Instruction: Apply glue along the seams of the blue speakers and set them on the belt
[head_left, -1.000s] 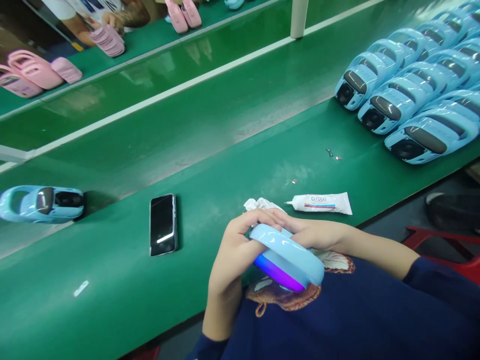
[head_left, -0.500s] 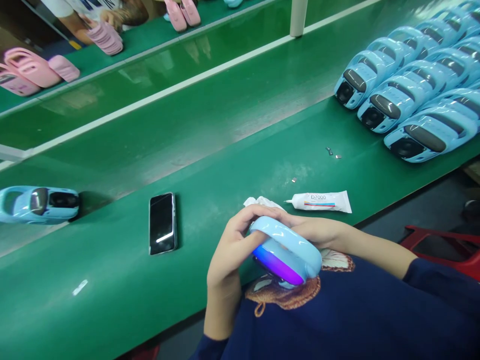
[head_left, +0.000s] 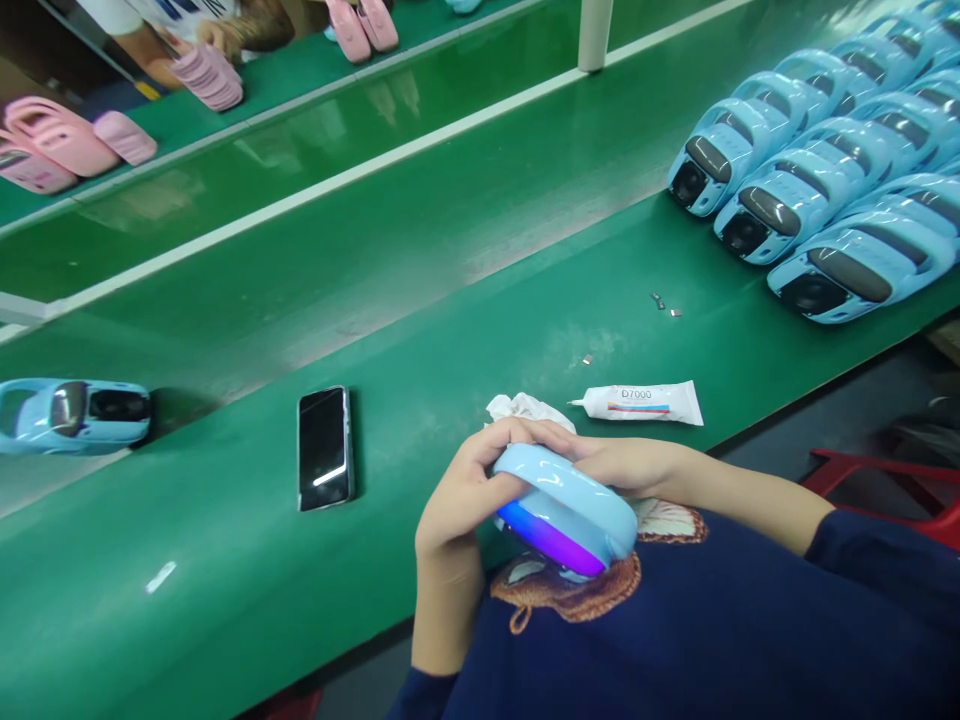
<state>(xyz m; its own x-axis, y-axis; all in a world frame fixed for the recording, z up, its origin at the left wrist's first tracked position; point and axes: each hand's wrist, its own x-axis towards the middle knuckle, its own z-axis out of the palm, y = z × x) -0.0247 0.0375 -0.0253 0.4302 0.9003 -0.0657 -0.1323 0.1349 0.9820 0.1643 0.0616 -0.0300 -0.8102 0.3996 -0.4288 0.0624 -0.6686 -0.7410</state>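
Note:
Both my hands are closed round a light blue portable speaker point(head_left: 577, 490) with a loop handle, held over the table's near edge. A strip on its side glows blue to purple. My left hand point(head_left: 469, 490) grips the left end, its thumb by the handle. My right hand point(head_left: 619, 462) holds the far side, where most of its fingers are hidden. Just beyond the hands lies a crumpled white tissue point(head_left: 529, 408). To its right is a white glue tube point(head_left: 645, 403) marked D7000, nozzle pointing left.
A phone point(head_left: 324, 447) lies to the left on the green table point(head_left: 240, 560). Rows of blue speakers point(head_left: 832, 280) stand at right; another blue speaker point(head_left: 90, 412) is at far left. Small chips point(head_left: 587, 359) lie beyond the tube. Across the bench, a person's hands point(head_left: 217, 40) hold stacked pink parts point(head_left: 206, 78).
The speaker in my hands has shifted slightly down and left, with a small tilt. At far left, the lone blue speaker has slid a little further left.

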